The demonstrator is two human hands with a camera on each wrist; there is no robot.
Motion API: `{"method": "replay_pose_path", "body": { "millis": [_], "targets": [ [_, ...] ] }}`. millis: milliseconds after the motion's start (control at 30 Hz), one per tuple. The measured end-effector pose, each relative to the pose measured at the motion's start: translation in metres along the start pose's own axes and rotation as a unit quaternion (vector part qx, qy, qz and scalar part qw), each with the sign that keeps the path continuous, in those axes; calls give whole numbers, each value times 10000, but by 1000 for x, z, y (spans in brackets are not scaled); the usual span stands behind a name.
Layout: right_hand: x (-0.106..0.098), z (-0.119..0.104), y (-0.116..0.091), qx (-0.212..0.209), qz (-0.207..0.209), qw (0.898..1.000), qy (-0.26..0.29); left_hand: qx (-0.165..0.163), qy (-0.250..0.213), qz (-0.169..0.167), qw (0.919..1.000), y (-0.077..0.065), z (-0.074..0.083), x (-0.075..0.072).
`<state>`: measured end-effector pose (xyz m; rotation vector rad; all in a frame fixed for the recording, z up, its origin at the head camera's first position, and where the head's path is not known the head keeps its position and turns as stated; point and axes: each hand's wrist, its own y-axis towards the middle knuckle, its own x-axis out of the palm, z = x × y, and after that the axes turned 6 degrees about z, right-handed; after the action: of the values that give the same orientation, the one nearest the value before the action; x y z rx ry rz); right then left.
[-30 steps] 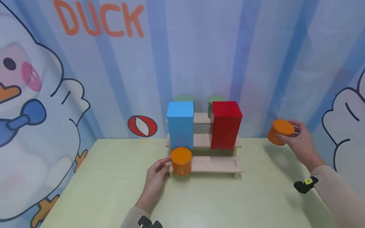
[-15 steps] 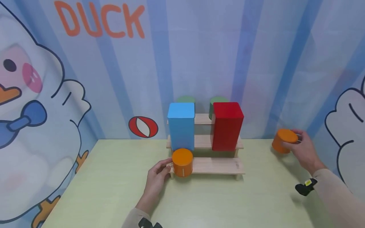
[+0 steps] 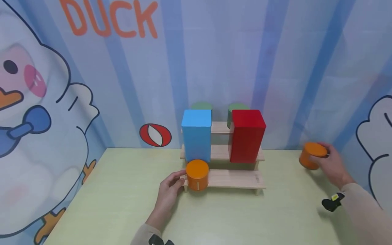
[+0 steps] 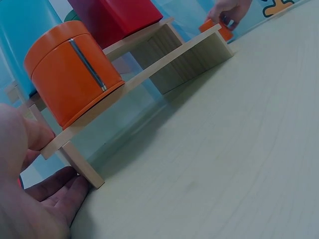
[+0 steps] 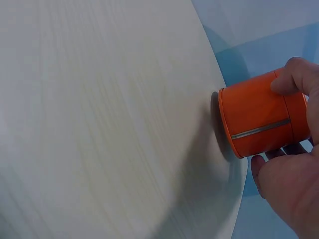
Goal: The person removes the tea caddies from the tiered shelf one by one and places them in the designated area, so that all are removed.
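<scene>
My right hand (image 3: 333,166) grips an orange round tin (image 3: 310,156) at the table's far right. In the right wrist view, the tin (image 5: 256,117) is held by its lid end, with its base very close to the tabletop; I cannot tell whether it touches. My left hand (image 3: 168,190) holds the left end of a three-tier wooden shelf (image 3: 232,178), its fingers around the board's end and front leg. Another orange tin (image 3: 197,175) stands on the bottom tier beside that hand. A blue box (image 3: 196,139) and a red box (image 3: 247,137) stand on the middle tier.
Two green round tins (image 3: 202,105) stand on the top tier, mostly hidden behind the boxes. A pale wood-grain table (image 3: 226,217) lies beneath everything. A blue striped curtain (image 3: 226,61) with duck drawings rises directly behind the table.
My right hand has lowered the orange tin toward the tabletop, with a slight shift right. The left hand keeps its place on the shelf. The head view has shifted slightly.
</scene>
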<state>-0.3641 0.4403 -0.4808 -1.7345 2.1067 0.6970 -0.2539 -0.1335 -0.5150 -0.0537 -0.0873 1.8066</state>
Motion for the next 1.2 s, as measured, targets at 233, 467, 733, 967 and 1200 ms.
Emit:
{"method": "replay_pose_path", "body": {
  "millis": [233,467,733,967,1200],
  "targets": [
    [-15,4,0,33,90,9999,-102,-1,-50,-64,10000,-1,1,3],
    [-23,11,-5,276,-340,9987,-274,-50,-24,-84,9999,-4,-2,3],
    [-26,9,-3,366,-430,9984,-54,94,-30,-94,9999,-3,-1,3],
    [-31,-13,1,401,-386,9984,83,102,-70,-43,9999,0,-1,1],
    [-31,-47,4,301,-64,9994,182,122,47,-23,9999,0,0,1]
  ]
}}
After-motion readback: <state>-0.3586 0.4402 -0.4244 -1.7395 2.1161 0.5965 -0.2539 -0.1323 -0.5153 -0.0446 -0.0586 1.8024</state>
